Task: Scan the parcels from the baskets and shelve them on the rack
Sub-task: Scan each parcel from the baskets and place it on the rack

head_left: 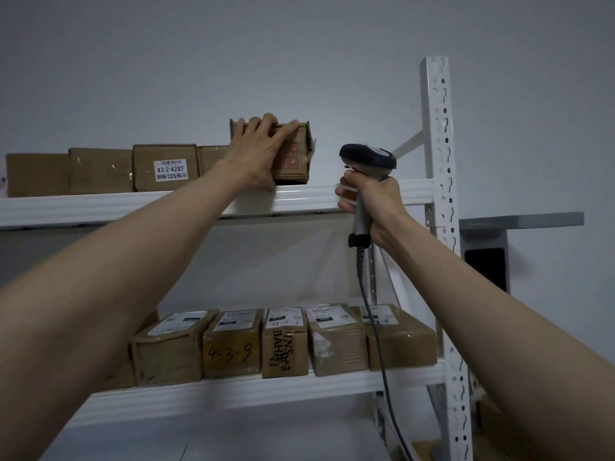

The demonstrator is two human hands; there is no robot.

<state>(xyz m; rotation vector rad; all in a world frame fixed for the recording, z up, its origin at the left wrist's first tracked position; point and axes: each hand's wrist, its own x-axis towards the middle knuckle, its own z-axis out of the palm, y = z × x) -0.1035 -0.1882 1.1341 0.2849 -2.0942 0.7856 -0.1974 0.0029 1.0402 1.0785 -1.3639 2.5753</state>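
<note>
White metal rack (440, 134) against a plain grey wall (299, 44). Upper shelf (133, 207) carried a row of brown cardboard parcels at left, one with a white sticker reading 43-2-4207 (170, 170). Lower shelf (249, 394) held five labelled boxes side by side; one marked 4-3-9 (232, 352) by hand. Grey ledge (522, 219) on the wall to the right of the rack.

Task parcel (293, 154): small brown carton, crumpled right edge, faint red print on its front, sat on the upper shelf at the right end of the row. Left hand (256, 151) gripped it, fingers curled over its top, thumb at its lower front. Right hand (372, 201) wrapped around the handle of a corded barcode scanner (367, 158), just right of the parcel
</note>
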